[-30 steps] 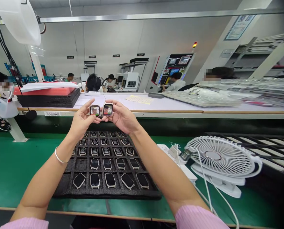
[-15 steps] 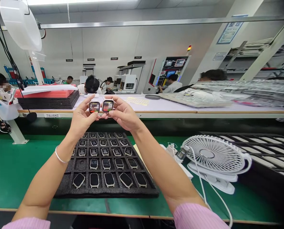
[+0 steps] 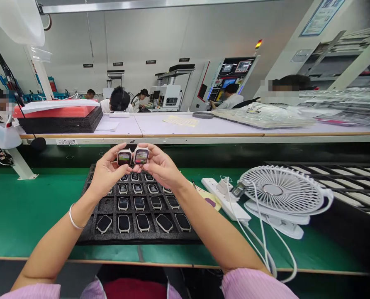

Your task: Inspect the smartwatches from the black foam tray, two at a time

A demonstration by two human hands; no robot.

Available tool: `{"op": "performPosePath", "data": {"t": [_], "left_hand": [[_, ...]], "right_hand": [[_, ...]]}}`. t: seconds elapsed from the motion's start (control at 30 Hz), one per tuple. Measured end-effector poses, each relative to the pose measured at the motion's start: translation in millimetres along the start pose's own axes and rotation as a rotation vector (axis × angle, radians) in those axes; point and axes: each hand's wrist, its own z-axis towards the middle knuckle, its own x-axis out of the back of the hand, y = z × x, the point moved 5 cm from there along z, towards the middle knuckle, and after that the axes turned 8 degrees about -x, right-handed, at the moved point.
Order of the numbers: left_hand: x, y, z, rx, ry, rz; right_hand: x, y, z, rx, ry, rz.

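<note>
My left hand [image 3: 105, 173] pinches a small smartwatch body [image 3: 124, 158] with a lit screen. My right hand [image 3: 160, 167] pinches a second lit watch body [image 3: 141, 156] right beside it. Both are held up side by side above the far rows of a black foam tray [image 3: 88, 232]. Several more watch bodies [image 3: 143, 222] with dark screens lie in the tray's pockets on the green mat. A silver bangle sits on my left wrist.
A white desk fan [image 3: 276, 195] stands to the right, with a white power strip [image 3: 225, 205] and cables beside it. Black trays [image 3: 343, 178] lie at far right. Behind runs a raised white shelf [image 3: 203, 128] with stacked foam [image 3: 60, 120]. Several people work beyond it.
Both hands with the two watch bodies have come down lower in view, closer over the tray. My head has tilted downward a little.
</note>
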Motion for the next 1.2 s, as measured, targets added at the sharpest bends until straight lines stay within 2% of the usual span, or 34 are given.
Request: {"op": "performPosePath", "data": {"t": [0.17,0.33,0.7,0.97,1.2], "left_hand": [[6.6,-23.4,-25.2,0.115,0.017,-0.009],[9.9,-34.4,-34.5,0.159,0.058,0.011],[9.0,-35.2,-37.9,0.192,0.045,0.000],[9.5,-38.0,-40.2,0.233,0.048,0.006],[10.4,-37.2,-40.1,0.244,0.063,-0.035]], "right_hand": [[0.8,33.4,-14.7,-0.081,0.028,0.065],[1.7,49.3,-19.6,-0.135,0.025,0.124],[5.3,54.0,-20.1,-0.154,0.048,0.161],[8.6,62.2,-18.0,-0.152,0.113,0.095],[6.5,60.2,-20.0,-0.136,0.082,0.103]]}}
